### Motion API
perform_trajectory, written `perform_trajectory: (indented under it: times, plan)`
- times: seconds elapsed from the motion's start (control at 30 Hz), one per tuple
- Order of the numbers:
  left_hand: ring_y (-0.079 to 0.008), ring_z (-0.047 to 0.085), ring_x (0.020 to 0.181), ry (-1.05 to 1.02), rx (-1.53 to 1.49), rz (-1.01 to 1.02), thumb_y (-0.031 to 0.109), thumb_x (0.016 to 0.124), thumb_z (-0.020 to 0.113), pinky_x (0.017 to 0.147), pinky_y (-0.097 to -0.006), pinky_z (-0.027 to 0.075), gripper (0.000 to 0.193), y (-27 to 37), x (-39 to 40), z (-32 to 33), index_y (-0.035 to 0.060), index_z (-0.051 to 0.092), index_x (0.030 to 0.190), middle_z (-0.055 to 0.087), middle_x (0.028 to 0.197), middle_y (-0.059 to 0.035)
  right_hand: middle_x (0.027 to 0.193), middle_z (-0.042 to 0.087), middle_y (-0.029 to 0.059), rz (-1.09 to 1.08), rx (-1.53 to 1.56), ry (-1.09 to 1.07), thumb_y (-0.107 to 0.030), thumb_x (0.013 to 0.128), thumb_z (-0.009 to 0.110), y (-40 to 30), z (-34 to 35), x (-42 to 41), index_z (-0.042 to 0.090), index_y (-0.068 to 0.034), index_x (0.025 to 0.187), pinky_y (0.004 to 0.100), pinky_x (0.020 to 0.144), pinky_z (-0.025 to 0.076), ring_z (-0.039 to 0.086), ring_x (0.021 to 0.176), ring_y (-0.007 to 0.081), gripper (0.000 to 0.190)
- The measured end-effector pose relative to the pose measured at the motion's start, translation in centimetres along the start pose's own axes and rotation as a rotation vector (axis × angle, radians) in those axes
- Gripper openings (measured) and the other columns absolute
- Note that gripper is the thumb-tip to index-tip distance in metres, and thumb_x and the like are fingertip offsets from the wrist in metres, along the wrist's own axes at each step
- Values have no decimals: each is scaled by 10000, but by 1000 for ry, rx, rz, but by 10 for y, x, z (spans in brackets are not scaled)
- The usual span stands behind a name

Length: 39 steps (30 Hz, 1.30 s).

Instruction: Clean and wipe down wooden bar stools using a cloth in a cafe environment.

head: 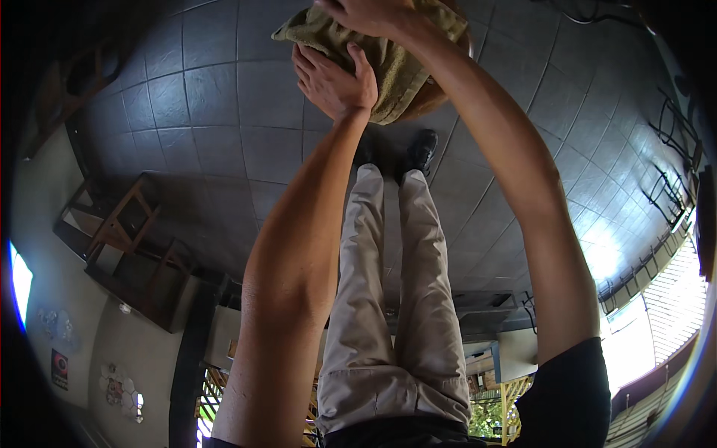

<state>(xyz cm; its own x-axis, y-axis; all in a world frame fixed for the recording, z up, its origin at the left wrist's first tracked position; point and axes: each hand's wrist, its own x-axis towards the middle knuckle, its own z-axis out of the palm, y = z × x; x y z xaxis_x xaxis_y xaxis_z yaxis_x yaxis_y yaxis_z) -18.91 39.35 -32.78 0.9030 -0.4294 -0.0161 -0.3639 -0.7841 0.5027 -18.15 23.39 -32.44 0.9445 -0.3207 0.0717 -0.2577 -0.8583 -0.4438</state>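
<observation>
An olive-green towel (395,84) lies bunched over a rounded brown surface (430,99), perhaps a wooden seat or small tabletop, at the top of the view. My left hand (336,84) rests on the towel's left side, palm down, thumb apart from the fingers. Farther up, my right hand (372,15) reaches across the towel from the right. The picture's top edge cuts off part of that hand, so its grip on the cloth cannot be judged. Most of the brown surface and whatever supports it are hidden under the towel and hands.
Dark floor tiles (269,151) surround my black shoe (423,147). Wooden chairs (129,215) stand along the left wall beside a dark table. Thin metal furniture frames (669,190) are at the right, near a bright window (672,302).
</observation>
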Motion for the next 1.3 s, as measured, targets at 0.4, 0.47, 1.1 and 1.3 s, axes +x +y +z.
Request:
perform_trajectory:
  times: [0.4,0.47,1.1,1.3]
  plan:
    - [-394,240,1515,-8,105,390,371,946,563,1212,-526,194,693,4,6,-6,157,357,1572,309,1630,-168,1434,532,205,614,-168,607,-241,983,558,-19,-8,-108,480,5,1438,454,1125,393,493,1333,366,523]
    - [-399,234,1520,-27,70,366,335,911,616,1229,-530,181,730,10,7,-10,149,368,1572,315,1634,-167,1472,500,205,627,-139,617,-170,951,583,-25,-2,-118,473,-5,1445,454,1159,356,454,1380,369,532]
    - [-484,195,1504,-247,386,909,325,728,796,1203,-663,142,1047,36,-58,14,-28,273,1564,258,1614,-260,1287,623,212,681,282,656,-121,969,581,10,-22,-203,615,-27,1304,441,998,488,601,1190,393,350]
    - [-448,246,1501,-23,187,1115,438,848,653,1228,-540,195,879,27,-24,0,52,334,1571,277,1622,-247,1422,552,199,556,250,604,-188,995,561,-10,-5,-184,518,-73,1443,435,1102,428,527,1322,384,464]
